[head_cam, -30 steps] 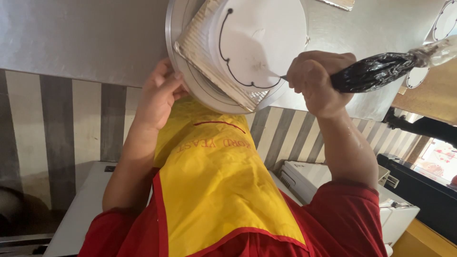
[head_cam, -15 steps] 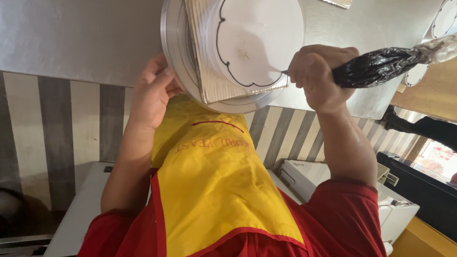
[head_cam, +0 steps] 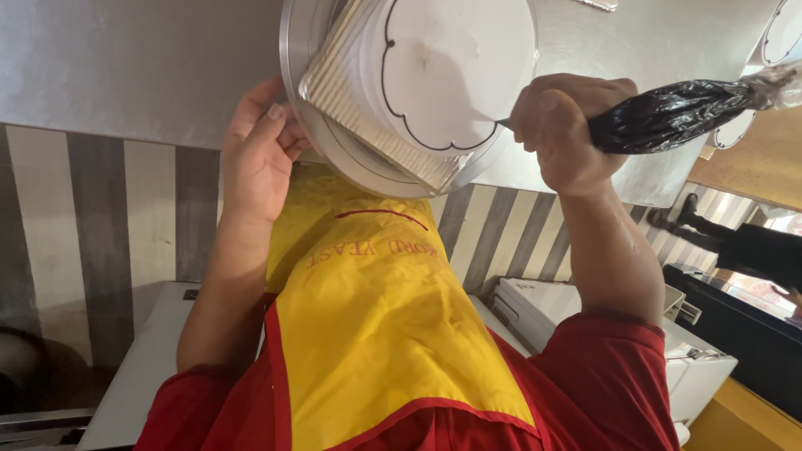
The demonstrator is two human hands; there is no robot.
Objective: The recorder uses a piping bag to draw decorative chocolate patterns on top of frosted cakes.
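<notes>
A round white cake (head_cam: 455, 67) sits on a square silver board (head_cam: 351, 108) atop a metal turntable (head_cam: 305, 142). A thin dark scalloped line runs around the cake's top. My right hand (head_cam: 560, 125) is closed on a piping bag (head_cam: 668, 113) filled with dark icing, and its tip touches the cake's near right edge. My left hand (head_cam: 259, 159) rests with its fingers on the turntable's near left rim.
The turntable stands on a steel table (head_cam: 125, 58). My yellow apron (head_cam: 376, 317) hangs over a red shirt. A white machine (head_cam: 585, 317) is low at the right, beside a person's dark legs (head_cam: 752, 250). More white rounds (head_cam: 785, 29) lie at the top right.
The board and cake have turned on the turntable under my left hand. The dark scalloped line has grown longer. My right hand has stayed at the cake's edge.
</notes>
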